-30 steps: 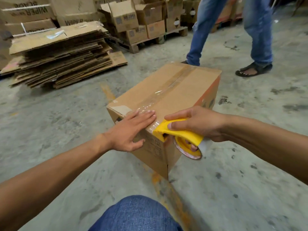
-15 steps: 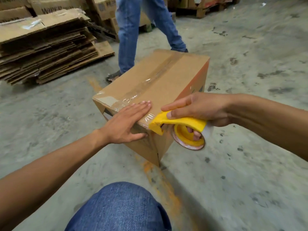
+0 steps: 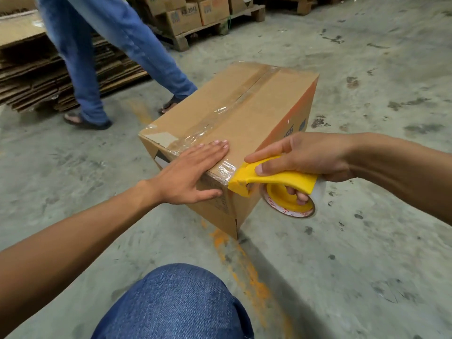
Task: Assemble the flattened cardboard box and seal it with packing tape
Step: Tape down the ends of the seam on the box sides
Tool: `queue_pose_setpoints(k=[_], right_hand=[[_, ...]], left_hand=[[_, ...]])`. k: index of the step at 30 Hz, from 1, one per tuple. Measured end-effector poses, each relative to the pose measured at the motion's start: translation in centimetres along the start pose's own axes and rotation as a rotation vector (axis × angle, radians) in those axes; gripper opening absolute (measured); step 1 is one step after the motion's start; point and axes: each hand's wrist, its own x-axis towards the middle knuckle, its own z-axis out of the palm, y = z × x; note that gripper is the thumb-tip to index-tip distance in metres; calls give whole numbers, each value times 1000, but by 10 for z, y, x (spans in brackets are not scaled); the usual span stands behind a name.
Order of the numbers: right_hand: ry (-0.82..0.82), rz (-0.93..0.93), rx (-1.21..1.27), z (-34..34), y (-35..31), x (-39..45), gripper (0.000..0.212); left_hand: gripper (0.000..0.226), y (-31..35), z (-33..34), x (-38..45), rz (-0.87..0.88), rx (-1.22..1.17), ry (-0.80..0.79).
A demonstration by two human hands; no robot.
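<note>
A brown cardboard box (image 3: 254, 113) stands assembled on the concrete floor, with a strip of clear tape (image 3: 234, 99) running along its top seam and over the near edge. My left hand (image 3: 193, 174) lies flat, fingers together, on the box's near top corner and presses the tape end down. My right hand (image 3: 308, 155) grips a yellow tape dispenser (image 3: 271, 182) whose nose touches the box's near edge; the tape roll hangs below the hand.
A person in jeans and sandals (image 3: 85, 69) walks past at the back left. A stack of flattened cartons (image 3: 22, 69) lies behind them. Filled boxes on a wooden pallet (image 3: 193, 18) stand at the back. My knee (image 3: 176, 304) is at the bottom.
Both hands have stayed on the box's near edge. The person in jeans has walked from the back right across to the back left. The view has shifted slightly.
</note>
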Motion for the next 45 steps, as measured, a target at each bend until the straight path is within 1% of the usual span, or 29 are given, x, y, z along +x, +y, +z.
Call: queue_pose_setpoints(k=[3, 4, 6, 8, 9, 11, 16, 19, 22, 24, 25, 26, 28, 30, 31, 33, 34, 36, 38, 39, 41, 44, 45], right_hand=[[13, -35, -5, 6, 3, 2, 44], [24, -43, 8, 7, 5, 4, 44], [32, -59, 34, 9, 9, 5, 44], [23, -75, 59, 12, 13, 5, 45], [23, -80, 72, 13, 14, 5, 45], [31, -67, 95, 10, 15, 3, 43], [-15, 14, 136, -6, 15, -13, 42], [-6, 70, 160, -10, 18, -23, 43], [14, 118, 165, -12, 18, -15, 33], [45, 210, 148, -16, 23, 5, 27], [22, 272, 96, -16, 30, 16, 29], [-41, 344, -13, -14, 43, 27, 29], [-191, 500, -322, -2, 81, 48, 28], [-268, 602, -576, 14, 116, 61, 33], [-302, 628, -646, 22, 126, 68, 39], [-346, 661, -693, 28, 131, 82, 49], [-340, 658, -702, 29, 129, 87, 51], [-270, 619, -729, 29, 125, 95, 51], [-209, 561, -773, 30, 124, 98, 53], [-204, 519, -823, 32, 123, 97, 52], [-246, 441, -986, 38, 121, 92, 52], [-376, 336, -1351, 47, 123, 89, 65], [-435, 327, -1429, 50, 124, 92, 71]], left_hand=[[69, -3, -14, 3, -59, -188, -134], [65, -2, -15, 7, -110, -263, -146], [65, 5, -12, 14, -215, -350, -118], [65, 12, -5, 19, -265, -269, -65], [64, 14, -2, 19, -265, -207, -42], [60, 13, -2, 19, -269, -158, -29], [61, 0, -10, 22, -312, -118, -110], [62, 2, -12, 23, -311, -124, -112], [63, 4, -13, 23, -328, -125, -112], [65, 5, -13, 24, -341, -110, -126], [66, 6, -12, 25, -346, -97, -131], [68, 6, -11, 25, -357, -84, -131], [73, 6, -10, 26, -383, -75, -138], [80, 9, -11, 27, -405, -64, -160], [83, 12, -11, 27, -409, -43, -169], [85, 25, -10, 30, -378, 11, -170], [83, 34, -8, 32, -346, 40, -159], [78, 49, -2, 38, -294, 107, -107], [73, 56, 4, 39, -275, 144, -65], [72, 55, 6, 38, -267, 153, -53], [71, 47, 8, 32, -241, 171, -25], [66, 36, 9, 20, -165, 176, 11], [63, 33, 9, 15, -140, 167, 14]])
